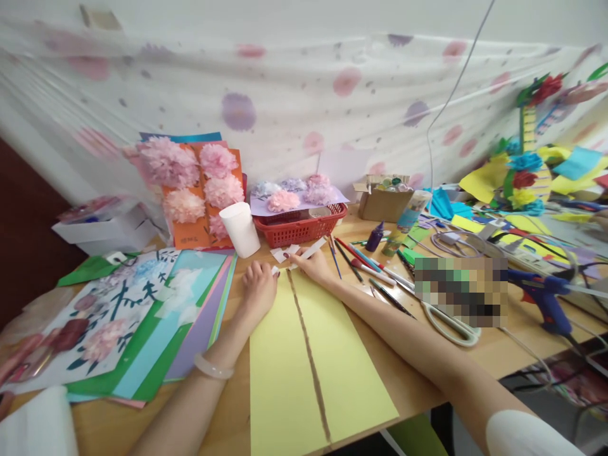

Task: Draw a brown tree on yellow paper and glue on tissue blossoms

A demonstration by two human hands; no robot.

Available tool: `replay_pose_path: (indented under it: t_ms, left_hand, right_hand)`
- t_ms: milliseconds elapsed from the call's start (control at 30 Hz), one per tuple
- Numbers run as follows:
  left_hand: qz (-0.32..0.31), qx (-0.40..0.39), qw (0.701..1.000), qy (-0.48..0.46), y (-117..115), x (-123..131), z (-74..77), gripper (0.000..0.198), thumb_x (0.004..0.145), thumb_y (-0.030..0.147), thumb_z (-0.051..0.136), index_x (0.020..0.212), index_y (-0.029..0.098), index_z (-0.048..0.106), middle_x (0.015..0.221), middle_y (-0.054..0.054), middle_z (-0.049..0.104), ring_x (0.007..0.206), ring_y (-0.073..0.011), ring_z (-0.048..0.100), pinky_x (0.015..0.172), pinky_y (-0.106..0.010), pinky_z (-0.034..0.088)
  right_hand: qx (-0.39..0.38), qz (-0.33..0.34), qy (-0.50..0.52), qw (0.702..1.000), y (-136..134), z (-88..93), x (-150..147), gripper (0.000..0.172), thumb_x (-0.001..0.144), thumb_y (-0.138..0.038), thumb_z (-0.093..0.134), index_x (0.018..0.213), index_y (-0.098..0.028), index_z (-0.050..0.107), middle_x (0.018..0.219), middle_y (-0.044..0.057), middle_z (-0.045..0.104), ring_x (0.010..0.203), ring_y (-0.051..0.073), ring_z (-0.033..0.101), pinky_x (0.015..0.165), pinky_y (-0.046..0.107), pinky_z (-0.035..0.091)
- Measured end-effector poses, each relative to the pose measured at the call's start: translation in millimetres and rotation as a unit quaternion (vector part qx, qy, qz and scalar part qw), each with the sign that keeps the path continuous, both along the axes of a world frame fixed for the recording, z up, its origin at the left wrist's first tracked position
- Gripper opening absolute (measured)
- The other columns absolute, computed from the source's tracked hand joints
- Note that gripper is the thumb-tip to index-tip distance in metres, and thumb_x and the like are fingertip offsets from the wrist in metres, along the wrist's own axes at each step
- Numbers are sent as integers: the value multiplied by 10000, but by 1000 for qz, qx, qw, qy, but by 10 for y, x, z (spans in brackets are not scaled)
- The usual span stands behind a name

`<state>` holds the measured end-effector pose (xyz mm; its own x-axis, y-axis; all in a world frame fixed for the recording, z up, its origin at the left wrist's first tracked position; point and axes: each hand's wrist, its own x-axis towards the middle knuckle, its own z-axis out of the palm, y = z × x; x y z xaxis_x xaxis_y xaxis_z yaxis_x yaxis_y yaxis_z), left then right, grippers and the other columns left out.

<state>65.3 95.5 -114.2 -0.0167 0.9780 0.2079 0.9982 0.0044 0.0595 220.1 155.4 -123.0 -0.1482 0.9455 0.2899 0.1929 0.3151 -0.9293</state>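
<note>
Two long yellow paper sheets lie side by side on the wooden table, the left sheet and the right sheet, with a narrow gap between them. My left hand rests palm down on the far end of the left sheet, fingers curled at its top edge. My right hand sits at the far end of the right sheet and pinches a small white paper strip. Small white paper scraps lie just beyond both hands.
A stack of coloured sheets and flower pictures lies left. A white cup, a red basket, a cardboard box, pens and brushes, white scissors and a blue glue gun crowd the back and right.
</note>
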Motion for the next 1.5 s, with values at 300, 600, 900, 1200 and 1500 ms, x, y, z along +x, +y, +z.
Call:
replay_pose_path:
  t_ms: [300, 600, 900, 1200, 1500]
  left_hand:
    - [28, 2, 1000, -10, -14, -23, 10, 293, 969, 285, 401, 1067, 77, 583, 1111, -224, 571, 1070, -342, 531, 836, -411, 402]
    - [31, -6, 999, -11, -14, -31, 19, 290, 965, 293, 425, 1076, 74, 579, 1124, -205, 565, 1080, -329, 538, 848, -390, 409]
    - [26, 10, 1000, -5, -14, -42, -23, 273, 964, 299, 433, 1059, 86, 576, 1112, -201, 565, 1059, -323, 545, 831, -387, 419]
    - [24, 22, 999, -6, -15, -50, -42, 253, 956, 282, 437, 1049, 96, 580, 1090, -197, 574, 1055, -318, 547, 817, -376, 420]
    - [10, 20, 1000, -2, -15, -61, -55, 290, 964, 273, 382, 1048, 78, 580, 1082, -216, 592, 1045, -330, 554, 819, -389, 421]
  right_hand:
    - [27, 16, -23, 999, 59, -52, -40, 345, 728, -480, 653, 600, -205, 489, 593, -19, 545, 571, 130, 490, 532, 253, 355]
    - [39, 24, -30, 998, 68, -79, -51, 309, 744, -439, 603, 595, -210, 459, 587, -35, 495, 563, 126, 450, 545, 260, 321]
    - [46, -10, -8, 999, 47, -29, -45, 308, 763, -465, 552, 609, -224, 436, 581, -31, 471, 566, 134, 436, 544, 263, 321]
    - [10, -12, -30, 999, -123, 33, 48, 281, 726, -391, 567, 542, -208, 460, 514, -42, 443, 538, 125, 425, 523, 243, 318]
    - [-25, -57, -37, 997, -460, 92, 73, 414, 767, -563, 611, 576, -200, 557, 466, -35, 438, 487, 131, 426, 480, 259, 308]
